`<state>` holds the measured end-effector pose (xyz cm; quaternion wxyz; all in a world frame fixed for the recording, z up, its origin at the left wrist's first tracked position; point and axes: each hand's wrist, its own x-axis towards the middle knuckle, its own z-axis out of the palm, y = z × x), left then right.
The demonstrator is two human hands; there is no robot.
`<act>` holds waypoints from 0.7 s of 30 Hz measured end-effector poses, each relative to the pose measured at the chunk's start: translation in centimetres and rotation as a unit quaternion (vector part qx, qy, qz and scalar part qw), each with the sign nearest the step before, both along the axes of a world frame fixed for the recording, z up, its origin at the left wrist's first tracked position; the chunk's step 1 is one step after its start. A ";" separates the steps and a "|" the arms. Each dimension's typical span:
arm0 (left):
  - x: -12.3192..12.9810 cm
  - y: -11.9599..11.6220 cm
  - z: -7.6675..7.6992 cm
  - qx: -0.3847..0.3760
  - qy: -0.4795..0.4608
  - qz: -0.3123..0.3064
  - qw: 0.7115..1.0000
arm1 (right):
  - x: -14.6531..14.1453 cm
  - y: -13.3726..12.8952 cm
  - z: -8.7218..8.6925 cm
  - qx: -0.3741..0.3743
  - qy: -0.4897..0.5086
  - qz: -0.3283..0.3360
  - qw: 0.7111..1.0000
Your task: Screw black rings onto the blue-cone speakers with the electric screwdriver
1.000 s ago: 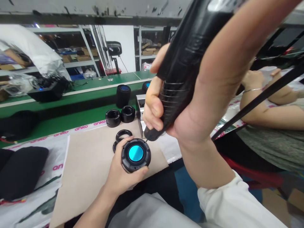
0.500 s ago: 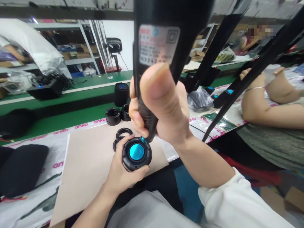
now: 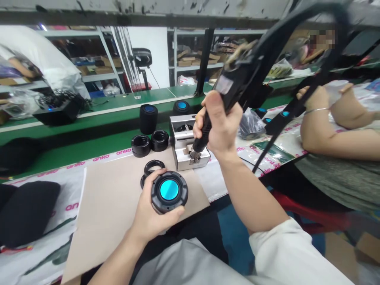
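Observation:
My left hand (image 3: pixel 152 215) is wrapped round a black speaker (image 3: pixel 169 190), whose round end with a shiny blue disc faces up. My right hand (image 3: pixel 221 124) grips a black electric screwdriver (image 3: pixel 230 89), thumb laid along its body. The driver slants down to the left, its lower end at the front of a silver metal screw feeder (image 3: pixel 192 158); whether the bit touches anything there, I cannot tell. Just behind the speaker, black rings (image 3: pixel 154 165) overlap on the cardboard sheet (image 3: pixel 107 213). Two thicker black rings (image 3: pixel 141 145) stand farther back.
Upright speakers (image 3: pixel 148 118) stand behind the rings, near the green shelf (image 3: pixel 115 103). Black fabric (image 3: pixel 32 211) lies at left. A plastic-wrapped item (image 3: pixel 251 124) sits right of the feeder. A co-worker's arms (image 3: pixel 341 118) are at right. A thick black cable (image 3: pixel 297 19) loops overhead.
My right hand has moved the screwdriver up and away from the speaker's edge to the feeder, tilting it. The feeder is now uncovered. My left hand holds the speaker nearly still.

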<state>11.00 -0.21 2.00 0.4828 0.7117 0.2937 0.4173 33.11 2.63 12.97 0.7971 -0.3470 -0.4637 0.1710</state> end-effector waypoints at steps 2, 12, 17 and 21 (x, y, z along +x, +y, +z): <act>0.0 0.0 0.0 0.001 0.008 0.003 1.000 | 0.5 1.2 -1.7 -0.017 0.001 -0.020 1.000; 0.1 0.3 0.0 0.008 0.011 0.015 1.000 | 1.2 0.2 -2.8 -0.114 0.059 0.073 0.989; 0.3 0.5 0.2 0.021 0.013 0.018 1.000 | -1.7 -3.9 2.6 -0.017 0.070 0.126 0.989; 0.5 0.7 0.4 0.002 0.026 0.028 0.999 | -5.0 -6.0 6.4 -0.089 0.038 0.177 0.979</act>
